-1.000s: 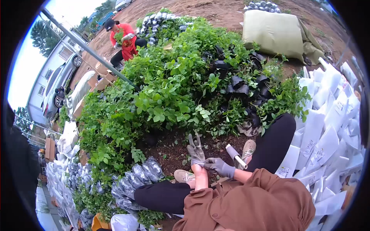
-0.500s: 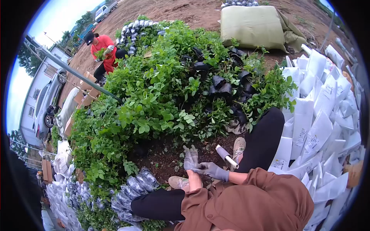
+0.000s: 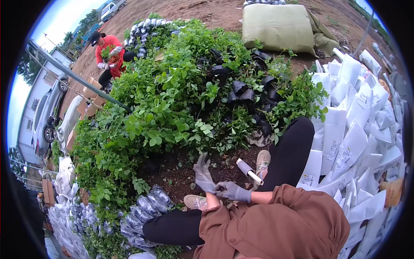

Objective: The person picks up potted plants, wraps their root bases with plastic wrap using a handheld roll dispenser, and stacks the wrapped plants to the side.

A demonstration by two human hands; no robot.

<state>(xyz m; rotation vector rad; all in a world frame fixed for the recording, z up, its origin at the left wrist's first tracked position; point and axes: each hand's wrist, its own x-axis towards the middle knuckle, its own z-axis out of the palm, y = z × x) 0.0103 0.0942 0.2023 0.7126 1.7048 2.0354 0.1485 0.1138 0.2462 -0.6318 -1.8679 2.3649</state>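
My left hand wears a thin pale glove and is held over the dark soil, its fingers stretched out and apart. With closed fingers, my right hand, in a grey glove, pinches the cuff of the left glove at the wrist. A white tube with a grey roll of film or tape around it leans beside my right shoe. Leafy potted seedlings, some in black bags, crowd the ground in front of me.
Bundles of seedlings in clear plastic lie by my left leg. White paper-like sleeves are heaped on the right. A green covered bale stands behind the plants. A metal pole slants in from the left, near a co-worker in red holding greenery.
My left hand has shifted slightly left, its fingers reaching further up, while my right hand stays at the glove's cuff. The co-worker's hands have moved around the greenery. The view has shifted a little.
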